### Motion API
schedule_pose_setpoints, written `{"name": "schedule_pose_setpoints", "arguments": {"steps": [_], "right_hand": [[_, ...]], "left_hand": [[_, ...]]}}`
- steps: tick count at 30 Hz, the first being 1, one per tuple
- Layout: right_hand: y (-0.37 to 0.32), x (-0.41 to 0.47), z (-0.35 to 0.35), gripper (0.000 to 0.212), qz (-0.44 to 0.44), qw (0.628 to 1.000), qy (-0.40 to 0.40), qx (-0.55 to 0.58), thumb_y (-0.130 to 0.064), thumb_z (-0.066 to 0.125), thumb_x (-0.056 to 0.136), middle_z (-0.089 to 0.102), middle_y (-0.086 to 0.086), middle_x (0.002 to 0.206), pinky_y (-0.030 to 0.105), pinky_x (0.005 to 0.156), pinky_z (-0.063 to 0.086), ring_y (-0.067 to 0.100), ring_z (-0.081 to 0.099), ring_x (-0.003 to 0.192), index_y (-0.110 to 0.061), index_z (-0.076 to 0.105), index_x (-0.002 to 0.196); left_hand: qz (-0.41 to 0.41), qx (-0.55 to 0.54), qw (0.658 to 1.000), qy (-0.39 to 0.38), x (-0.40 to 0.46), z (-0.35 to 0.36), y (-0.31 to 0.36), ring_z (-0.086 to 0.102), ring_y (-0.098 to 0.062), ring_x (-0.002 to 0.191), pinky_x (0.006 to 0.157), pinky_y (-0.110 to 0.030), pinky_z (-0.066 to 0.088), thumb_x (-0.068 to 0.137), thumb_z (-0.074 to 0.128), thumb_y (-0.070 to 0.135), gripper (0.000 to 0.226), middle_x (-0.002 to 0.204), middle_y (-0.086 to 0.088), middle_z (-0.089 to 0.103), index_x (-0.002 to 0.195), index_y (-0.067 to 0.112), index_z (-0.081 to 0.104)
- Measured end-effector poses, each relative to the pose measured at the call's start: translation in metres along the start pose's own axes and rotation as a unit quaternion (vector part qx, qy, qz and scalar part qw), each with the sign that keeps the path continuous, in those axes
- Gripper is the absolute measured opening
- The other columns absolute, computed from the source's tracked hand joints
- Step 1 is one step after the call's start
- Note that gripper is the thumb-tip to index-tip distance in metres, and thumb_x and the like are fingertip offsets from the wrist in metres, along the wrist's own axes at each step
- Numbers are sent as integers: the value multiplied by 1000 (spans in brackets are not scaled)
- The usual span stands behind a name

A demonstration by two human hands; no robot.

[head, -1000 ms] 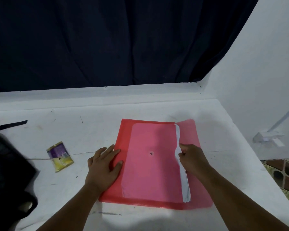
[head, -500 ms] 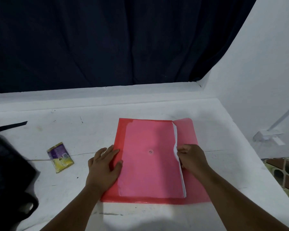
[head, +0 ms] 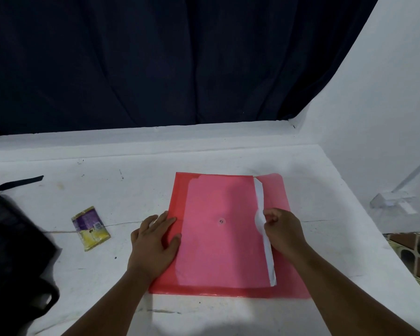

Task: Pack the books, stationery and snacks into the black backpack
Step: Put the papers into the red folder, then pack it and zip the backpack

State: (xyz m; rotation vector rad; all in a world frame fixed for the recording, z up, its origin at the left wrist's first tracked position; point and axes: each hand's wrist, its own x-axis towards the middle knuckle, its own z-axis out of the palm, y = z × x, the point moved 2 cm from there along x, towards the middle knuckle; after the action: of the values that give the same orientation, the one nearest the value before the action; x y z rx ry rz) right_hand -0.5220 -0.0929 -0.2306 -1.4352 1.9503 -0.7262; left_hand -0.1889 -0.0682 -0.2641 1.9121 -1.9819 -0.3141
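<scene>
The translucent red plastic snap-button document folder (head: 218, 238) lies flat on the white table (head: 325, 190), just in front of the person, with white paper sheets (head: 264, 243) showing at its open right-hand mouth. The right hand (head: 280, 230) pinches the edge of those sheets between curled fingers and thumb, right at the folder's mouth. The left hand (head: 155, 241) lies flat with straight fingers on the folder's left edge, pressing it to the table and gripping nothing.

The folder looks thin, light and floppy, and its glossy skin is likely slippery. The paper inside is soft and will crease if forced, so it is best pushed from its exposed edge while the far side is held down. To lift it, I would fasten the small snap (head: 221, 221) first, then take the folder by a long edge.

Well to the left lie a small purple-and-yellow snack packet (head: 90, 227) and the black fabric backpack (head: 12, 258), at the table's left end.
</scene>
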Motion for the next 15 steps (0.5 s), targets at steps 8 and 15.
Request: {"name": "schedule_pose_setpoints", "arguments": {"steps": [8, 15], "right_hand": [[6, 4, -8, 42, -6, 1000, -24, 12, 4, 54, 81, 72, -8, 95, 23, 70, 54, 10, 66, 87, -19, 71, 111], [6, -4, 0, 34, -156, 965, -4, -211, -19, 65, 94, 55, -2, 140, 36, 100, 50, 21, 51, 127, -21, 65, 128]], "left_hand": [[-1, 2, 1000, 0, 0, -1, 2, 25, -16, 146, 117, -47, 18, 86, 30, 67, 68, 156, 11, 41, 145, 37, 49], [1, 8, 1000, 0, 0, -1, 3, 26, -16, 145, 116, -48, 20, 86, 31, 67, 67, 156, 11, 41, 144, 37, 49]]}}
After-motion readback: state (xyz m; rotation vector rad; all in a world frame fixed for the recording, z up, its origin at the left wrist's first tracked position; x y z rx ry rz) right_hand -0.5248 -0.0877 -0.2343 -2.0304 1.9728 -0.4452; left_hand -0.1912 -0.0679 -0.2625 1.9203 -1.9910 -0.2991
